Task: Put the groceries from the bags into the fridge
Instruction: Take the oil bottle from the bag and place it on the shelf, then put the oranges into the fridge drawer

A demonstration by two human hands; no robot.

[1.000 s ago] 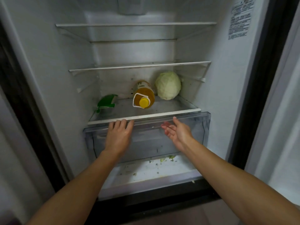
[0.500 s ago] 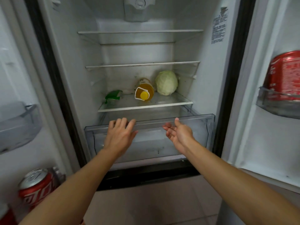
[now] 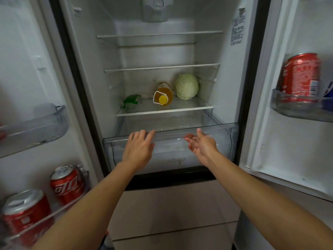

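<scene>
Both hands are stretched out in front of the open fridge and hold nothing. The left hand is flat with its back upward and its fingers straight and close together. Its fingertips are at the front rim of the clear plastic drawer; whether they press on the rim or only hover there cannot be told. The right hand is near it and apart from it, with the palm turned up and inward, the fingers loosely spread and the thumb pointing up. It is in front of the same drawer's front wall. The drawer sits at the bottom of the fridge, and its front stands forward of the shelf above it.

On that bottom shelf lie groceries. A bottle of amber liquid lies on its side with its yellow cap toward the camera. A pale green cabbage sits just to its right, nearer the back wall. A green item lies well to the left and is too blurred to name. Two more shelves sit higher up.

Both doors stand open. In the lower bin of the left door, two red cans stand upright. In a bin of the right door stands another red can, with a blue item just beside it, cut off by the picture's edge. Below the fridge is a tiled floor.
</scene>
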